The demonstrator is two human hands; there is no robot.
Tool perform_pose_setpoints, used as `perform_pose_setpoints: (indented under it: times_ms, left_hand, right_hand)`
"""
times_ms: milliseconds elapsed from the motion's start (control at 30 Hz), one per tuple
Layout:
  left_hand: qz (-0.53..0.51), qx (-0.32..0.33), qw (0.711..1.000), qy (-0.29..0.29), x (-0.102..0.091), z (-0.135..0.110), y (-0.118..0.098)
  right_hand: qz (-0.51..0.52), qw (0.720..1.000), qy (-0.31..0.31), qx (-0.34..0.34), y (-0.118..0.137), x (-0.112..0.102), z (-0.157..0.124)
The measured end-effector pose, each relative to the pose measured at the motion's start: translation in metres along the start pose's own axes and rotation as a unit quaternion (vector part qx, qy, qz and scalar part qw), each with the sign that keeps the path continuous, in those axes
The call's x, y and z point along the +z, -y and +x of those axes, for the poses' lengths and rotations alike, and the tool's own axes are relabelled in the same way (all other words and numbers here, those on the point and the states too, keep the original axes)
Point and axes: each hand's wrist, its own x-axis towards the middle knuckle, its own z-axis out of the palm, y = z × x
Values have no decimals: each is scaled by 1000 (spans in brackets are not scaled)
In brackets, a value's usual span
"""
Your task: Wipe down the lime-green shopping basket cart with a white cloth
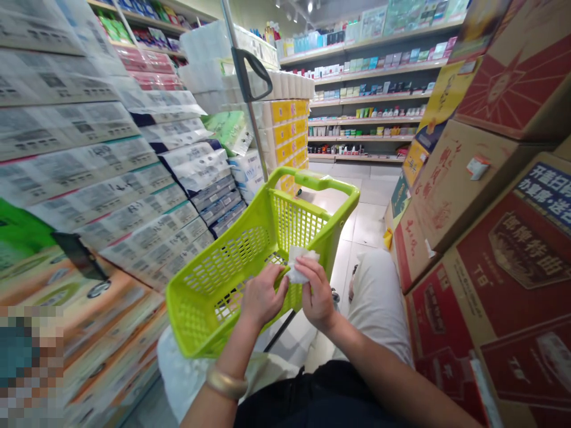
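A lime-green shopping basket (191, 285) with perforated walls stands tilted in front of my knees. My left hand (264, 292) grips its near rim, with the fingers partly hidden inside the basket. On the same rim, a little farther to the right, my right hand (316, 292) presses a crumpled white tissue (298, 272), its fingers closed over it. The basket's green carrying handle (328, 183) lies at the far right end. From behind that end rises a long metal pull rod (259, 139) with a dark grip (256, 74) at its top.
Stacked white packs (66, 125) crowd the left side. Red and brown cartons (526, 255) rise close on the right. Ahead, product shelves (370, 95) line the wall beyond a white tiled floor (366, 208). A dark flat panel (80, 255) juts out at left.
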Motion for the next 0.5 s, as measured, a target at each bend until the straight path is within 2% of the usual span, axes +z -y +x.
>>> perform_pose_setpoints:
  times_ms: [33, 100, 167, 267, 333, 433, 500]
  left_hand:
    - [4, 0, 1000, 1, 0, -1, 0]
    - [17, -4, 1000, 1, 0, -2, -1]
    - [32, -9, 999, 0, 1, -5, -1]
    - [32, -5, 999, 0, 1, -9, -2]
    - [27, -7, 1000, -3, 1, -11, -3]
    - [27, -19, 999, -1, 0, -15, -4]
    - [29, -25, 999, 0, 0, -16, -4]
  right_hand:
    - [-23, 999, 22, -14, 1, -1, 8]
    - [-80, 990, 106, -45, 0, -1, 23]
    - [-142, 967, 195, -76, -4, -2, 34]
    - [-212, 936, 259, -107, -18, -17, 48]
    - [-247, 930, 246, -113, -30, -37, 60]
    - [-294, 934, 184, -81, -47, -66, 77]
    - [-317, 936, 141, -53, -50, -71, 82]
